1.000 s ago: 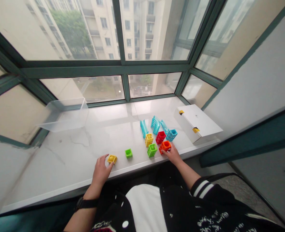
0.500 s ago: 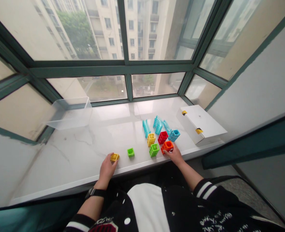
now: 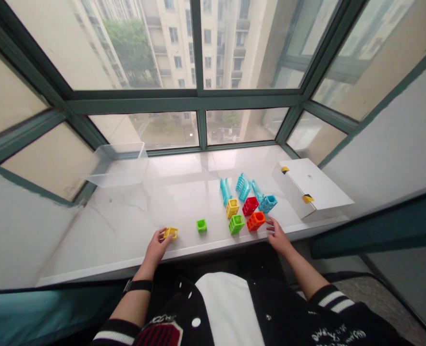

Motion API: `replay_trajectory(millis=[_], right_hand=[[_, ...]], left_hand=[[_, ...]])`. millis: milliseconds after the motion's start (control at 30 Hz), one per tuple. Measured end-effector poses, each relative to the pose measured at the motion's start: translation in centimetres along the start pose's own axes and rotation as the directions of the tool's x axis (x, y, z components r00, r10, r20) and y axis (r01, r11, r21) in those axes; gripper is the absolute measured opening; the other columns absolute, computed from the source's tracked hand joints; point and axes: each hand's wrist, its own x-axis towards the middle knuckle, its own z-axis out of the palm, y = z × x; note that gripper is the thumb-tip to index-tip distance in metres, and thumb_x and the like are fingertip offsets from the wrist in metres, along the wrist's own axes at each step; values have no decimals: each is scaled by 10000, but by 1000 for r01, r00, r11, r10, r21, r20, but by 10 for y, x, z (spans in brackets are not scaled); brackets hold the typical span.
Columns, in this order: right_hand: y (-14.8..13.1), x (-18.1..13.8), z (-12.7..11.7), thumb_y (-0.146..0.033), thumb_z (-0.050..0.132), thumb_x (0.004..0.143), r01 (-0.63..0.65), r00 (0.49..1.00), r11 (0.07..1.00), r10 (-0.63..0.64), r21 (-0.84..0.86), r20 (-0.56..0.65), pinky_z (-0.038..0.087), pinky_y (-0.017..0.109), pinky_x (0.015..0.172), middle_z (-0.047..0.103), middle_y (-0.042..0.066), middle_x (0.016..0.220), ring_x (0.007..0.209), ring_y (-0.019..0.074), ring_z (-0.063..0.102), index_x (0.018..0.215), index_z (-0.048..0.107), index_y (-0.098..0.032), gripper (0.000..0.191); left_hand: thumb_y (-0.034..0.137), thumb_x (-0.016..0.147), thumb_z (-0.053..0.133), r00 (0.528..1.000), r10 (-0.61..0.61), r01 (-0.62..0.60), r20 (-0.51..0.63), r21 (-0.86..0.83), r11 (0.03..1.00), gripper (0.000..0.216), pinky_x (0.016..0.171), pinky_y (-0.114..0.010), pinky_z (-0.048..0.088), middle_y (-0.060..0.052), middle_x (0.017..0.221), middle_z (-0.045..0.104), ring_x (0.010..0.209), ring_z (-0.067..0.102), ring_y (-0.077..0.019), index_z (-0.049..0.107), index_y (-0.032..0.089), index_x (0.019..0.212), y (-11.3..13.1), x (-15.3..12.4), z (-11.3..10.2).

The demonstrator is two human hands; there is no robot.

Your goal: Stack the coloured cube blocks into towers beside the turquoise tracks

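My left hand (image 3: 157, 246) grips a small yellow block (image 3: 170, 233) at the left, near the sill's front edge. Just right of the orange block (image 3: 256, 221), my right hand (image 3: 278, 235) is open, fingers apart, holding nothing. A small green block (image 3: 201, 225) sits alone between the yellow one and the group. In that group stand a taller green block (image 3: 236, 224), a second yellow block (image 3: 232, 208), a red block (image 3: 250, 206) and a blue block (image 3: 268, 203). Behind them lie light-blue curved pieces (image 3: 244, 187), one of them ribbed.
A clear plastic bin (image 3: 119, 170) stands at the back left of the white marbled sill (image 3: 137, 211). On the right is a white box (image 3: 312, 185) with yellow-black tabs. Green window frames (image 3: 184, 104) border the back, and the sill's front edge runs close to my body.
My right hand has let go of the orange block and moved right, its fingers opening. My left hand still has the yellow block, now turned a little. The whole view has shifted slightly.
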Motion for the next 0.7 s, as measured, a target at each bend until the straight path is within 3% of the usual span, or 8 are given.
replay_trajectory(millis=[167, 300, 367, 467, 567, 700], right_hand=[[-10, -10, -41, -243, 555, 673, 36, 976, 999, -36, -5, -214, 608, 526, 877, 703, 109, 1105, 919, 276, 730, 1297, 539, -207, 625], [-52, -9, -61, -222, 576, 734, 100, 898, 994, -107, -38, -427, 586, 511, 906, 694, 59, 1008, 877, 246, 710, 1255, 566, -224, 521], [-82, -6, -61, -211, 590, 758, 185, 869, 983, -162, 3, -467, 587, 481, 906, 687, 40, 974, 878, 230, 704, 1254, 577, -225, 497], [-132, -1, -53, -204, 582, 811, 317, 873, 946, -264, 67, -410, 601, 427, 865, 680, 31, 938, 857, 208, 696, 1220, 615, -222, 411], [-183, 2, -43, -188, 573, 872, 458, 858, 889, -435, 21, -272, 601, 419, 895, 702, 40, 943, 878, 211, 700, 1147, 673, -233, 296], [-236, 1, -19, -107, 527, 888, 653, 754, 751, -657, -100, -7, 591, 432, 953, 726, 55, 1066, 984, 235, 697, 1191, 704, -262, 383]], left_hand=[[450, 772, 825, 998, -65, 64, 11, -385, 921, 598, 943, -462, 626, -113, 1070, 724, 946, 765, -221, 588, 193, 1258, 3, -15, -9], [384, 790, 798, 999, -43, 47, 20, -518, 854, 581, 991, -489, 620, -101, 1087, 713, 1001, 761, -230, 574, 220, 1300, 31, -32, -10], [396, 780, 780, 999, 12, 5, 30, -531, 847, 622, 1023, -487, 608, -91, 1108, 712, 1043, 751, -235, 571, 227, 1341, 50, -37, -8], [417, 760, 775, 993, 100, -51, 57, -564, 824, 694, 1058, -493, 588, -79, 1145, 719, 1107, 734, -250, 555, 237, 1393, 83, -42, -3], [400, 756, 794, 980, 159, -48, 118, -636, 770, 682, 1098, -499, 560, -74, 1194, 725, 1147, 722, -251, 554, 251, 1377, 114, -47, 5], [400, 767, 808, 949, 238, -40, 207, -668, 743, 593, 1091, -520, 560, -71, 1216, 729, 1165, 720, -265, 549, 269, 1284, 149, -55, 21]])
